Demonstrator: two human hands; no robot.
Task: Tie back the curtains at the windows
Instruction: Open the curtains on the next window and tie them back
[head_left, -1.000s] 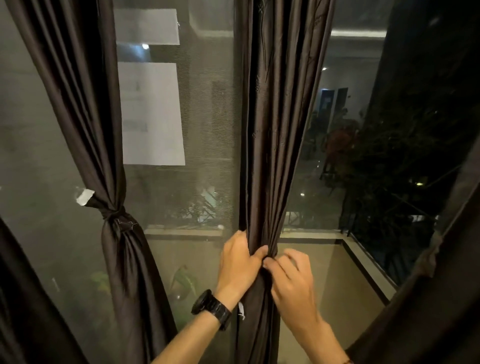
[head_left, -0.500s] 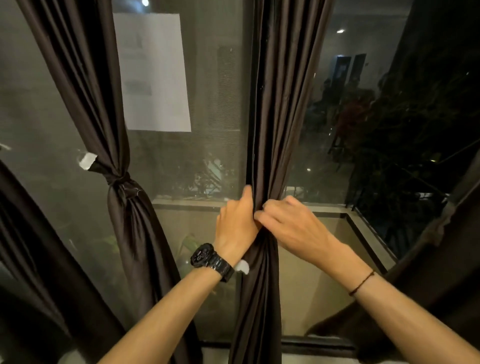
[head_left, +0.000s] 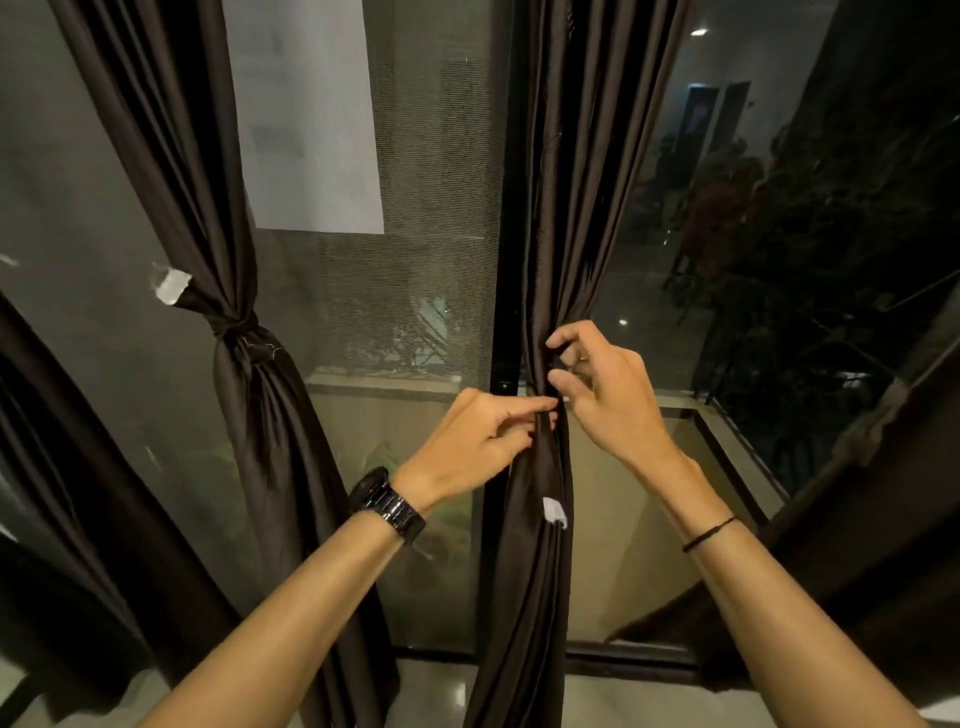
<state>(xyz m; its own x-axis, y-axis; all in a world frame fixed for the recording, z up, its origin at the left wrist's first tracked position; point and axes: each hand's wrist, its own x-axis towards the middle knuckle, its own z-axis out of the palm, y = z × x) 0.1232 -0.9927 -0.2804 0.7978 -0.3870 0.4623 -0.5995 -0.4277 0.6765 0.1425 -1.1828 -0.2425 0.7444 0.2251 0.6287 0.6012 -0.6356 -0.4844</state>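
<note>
Fingers (head_left: 540, 406) of the left hand (head_left: 467, 447): thumb and index pinch the gathered middle curtain (head_left: 571, 182) at mid-height, the other fingers curled under. Right hand (head_left: 608, 400) just above and to the right, fingers hooked, tips on the same bunch of cloth; it looks like a pinch too, but the folds hide the thumb tip. The two hands nearly touch.

Window (head_left: 104, 208): large dark glass panes, floor to top of view, with black frame (head_left: 506, 260) running upright behind the middle curtain. Fine grey mesh (head_left: 436, 208) covers the pane left of the frame.

Middle curtain: dark brown, satin sheen, long vertical pleats, narrowed to a rope where the hands grip, hanging loose below.

Tied curtain (head_left: 171, 156), same cloth, hangs to the left and is cinched by a knot (head_left: 236, 327) into an hourglass shape.

Paper (head_left: 311, 130): pale rectangular sheet on the glass between the two curtains.

Watch (head_left: 387, 506): black, linked strap, on left wrist.

Tag (head_left: 553, 512): small white scrap on the middle curtain below the hands.

Band (head_left: 709, 532): thin dark cord on right wrist.
</note>
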